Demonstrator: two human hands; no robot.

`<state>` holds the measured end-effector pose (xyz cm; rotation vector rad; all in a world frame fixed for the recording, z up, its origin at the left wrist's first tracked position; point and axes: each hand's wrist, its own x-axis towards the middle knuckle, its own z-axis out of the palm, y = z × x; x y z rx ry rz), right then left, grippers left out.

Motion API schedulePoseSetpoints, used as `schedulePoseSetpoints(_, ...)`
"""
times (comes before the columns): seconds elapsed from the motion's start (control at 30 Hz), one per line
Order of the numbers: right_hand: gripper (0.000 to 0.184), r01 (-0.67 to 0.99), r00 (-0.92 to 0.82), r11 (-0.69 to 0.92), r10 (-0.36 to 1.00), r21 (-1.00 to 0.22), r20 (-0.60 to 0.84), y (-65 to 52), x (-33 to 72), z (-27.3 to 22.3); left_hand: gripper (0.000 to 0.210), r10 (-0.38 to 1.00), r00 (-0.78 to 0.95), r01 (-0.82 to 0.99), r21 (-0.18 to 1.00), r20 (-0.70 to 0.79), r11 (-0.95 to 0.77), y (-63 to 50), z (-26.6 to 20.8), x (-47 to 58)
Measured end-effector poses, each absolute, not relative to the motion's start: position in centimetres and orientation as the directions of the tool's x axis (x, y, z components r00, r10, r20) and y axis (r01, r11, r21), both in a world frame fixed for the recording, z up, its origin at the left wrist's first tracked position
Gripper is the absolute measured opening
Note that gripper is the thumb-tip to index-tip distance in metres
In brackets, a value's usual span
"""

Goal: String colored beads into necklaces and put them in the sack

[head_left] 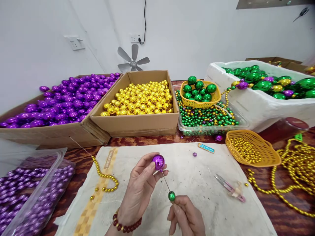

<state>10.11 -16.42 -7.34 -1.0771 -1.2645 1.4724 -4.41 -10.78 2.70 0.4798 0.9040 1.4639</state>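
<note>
Purple ball (pixel 158 162), smooth, round and mirror-shiny, pinched between thumb and fingers of left hand (pixel 142 183), above middle of pale, creased sheet (pixel 192 175). Thin, straight shaft (pixel 166 181) from ball to glossy green bead (pixel 171 196), pinched at underside by right hand (pixel 187 214), also above sheet. On sheet's right, pointed metal snips (pixel 228 186); beyond sheet's far edge, cardboard box (pixel 137 126) of shiny gold balls (pixel 137 100).

I'm standing in a beading workshop: beyond the white cloth (pixel 206 213), cardboard boxes (pixel 137 126) are brimming with purple balls (pixel 73 105) and gold balls (pixel 140 101), to its right gold strands (pixel 296 164) are lying heaped, and on it scissors (pixel 227 185) are resting.
</note>
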Motion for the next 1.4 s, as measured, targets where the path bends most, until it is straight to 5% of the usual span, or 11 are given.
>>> schedulePoseSetpoints(1.4,0.035,-0.007,-0.270,-0.050,0.962,-0.999,-0.046,-16.5,8.0,-7.7,0.029,0.948,-0.208,-0.649,0.759,-0.243,0.052,-10.2,3.1,-6.2)
